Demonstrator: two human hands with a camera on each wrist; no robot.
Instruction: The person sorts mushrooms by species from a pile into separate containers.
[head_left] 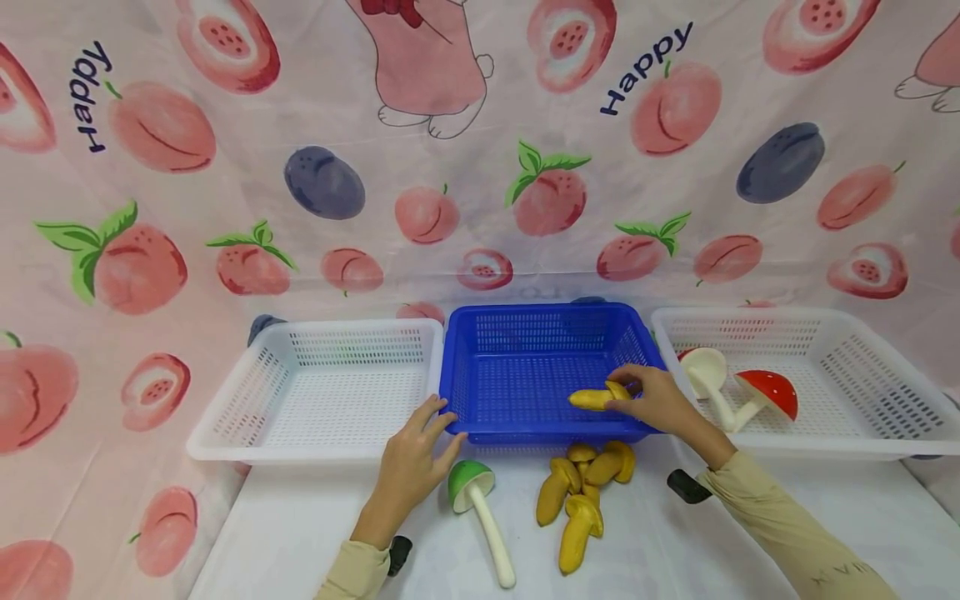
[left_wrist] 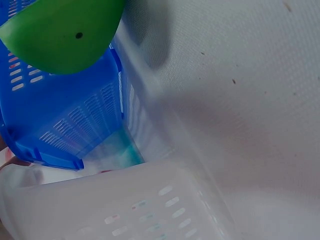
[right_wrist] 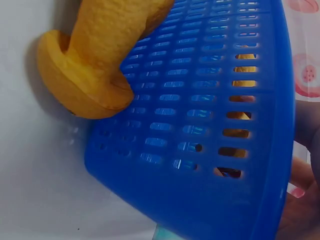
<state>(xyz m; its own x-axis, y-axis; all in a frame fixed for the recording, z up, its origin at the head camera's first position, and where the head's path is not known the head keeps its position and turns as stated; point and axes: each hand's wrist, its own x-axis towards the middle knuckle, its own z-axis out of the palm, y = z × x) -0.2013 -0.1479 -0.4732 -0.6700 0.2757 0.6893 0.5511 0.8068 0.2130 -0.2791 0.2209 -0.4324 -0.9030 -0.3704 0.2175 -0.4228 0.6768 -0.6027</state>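
Note:
My right hand (head_left: 660, 402) pinches a yellow toy mushroom (head_left: 591, 400) by its cap end, over the blue basket (head_left: 546, 433). In the right wrist view that hand is mostly hidden behind the basket's wall (right_wrist: 200, 200). My left hand (head_left: 411, 458) lies at the basket's front left corner, fingers spread, fingertips right at the rim. Just right of it on the table lies a green-capped toy mushroom (head_left: 491, 533) with a long white stem; its cap (left_wrist: 65, 35) shows large in the left wrist view. Several more yellow mushrooms (head_left: 576, 533) are bunched before the blue basket.
A white basket (head_left: 247, 454) stands left of the blue one. Another white basket (head_left: 840, 448) at the right contains a red-capped mushroom (head_left: 772, 392) and a second, pale-faced one (head_left: 707, 371). Behind the baskets hangs a fruit-print cloth (head_left: 465, 167); a white cloth covers the table (head_left: 315, 517).

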